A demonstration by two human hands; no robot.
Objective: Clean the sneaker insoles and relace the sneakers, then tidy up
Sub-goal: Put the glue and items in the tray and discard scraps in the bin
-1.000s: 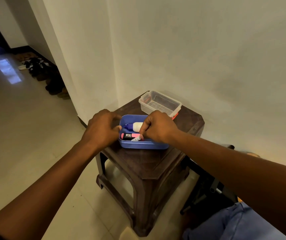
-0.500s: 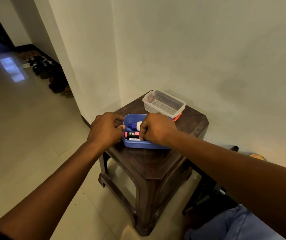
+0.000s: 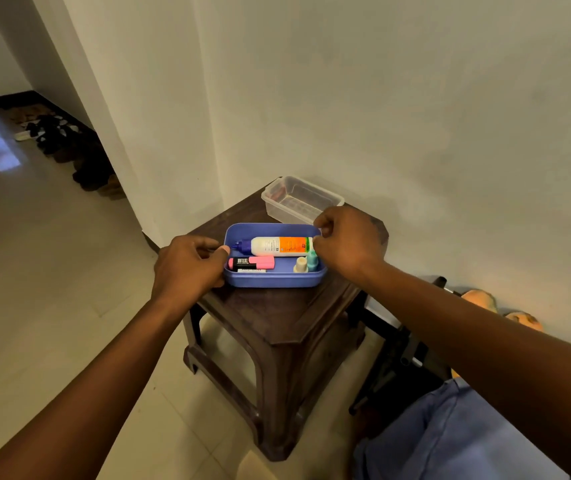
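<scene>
In a corner against a pale wall, a dark brown plastic stool (image 3: 277, 327) stands on the tiled floor, its top serving as the tabletop. Beside it to the right sits a black frame, and the person's blue trouser leg (image 3: 450, 438) fills the lower right. Far back along the left wall, a row of dark shoes (image 3: 66, 147) lines the floor; whether any are the sneakers cannot be told.

On the tabletop's far edge lies 1 clear plastic container (image 3: 301, 199). Just in front of it sits 1 blue tray (image 3: 273, 279). The left hand (image 3: 187, 268) grips the tray's left end, thumb on the rim. The right hand (image 3: 350, 242) is at the tray's right end, fingers curled at the rim; whether it truly pinches the rim cannot be told.

Inside the tray, between the 2 hands, 1 white bottle (image 3: 277, 245) lies on its side with a blue nozzle pointing left and an orange and green label whose print is too small to read. In front of it lies 1 pink highlighter (image 3: 251, 262) with a black label, its white lettering unreadable. At the right end stand 2 small caps, 1 cream (image 3: 300, 265) and 1 teal (image 3: 311, 259).
</scene>
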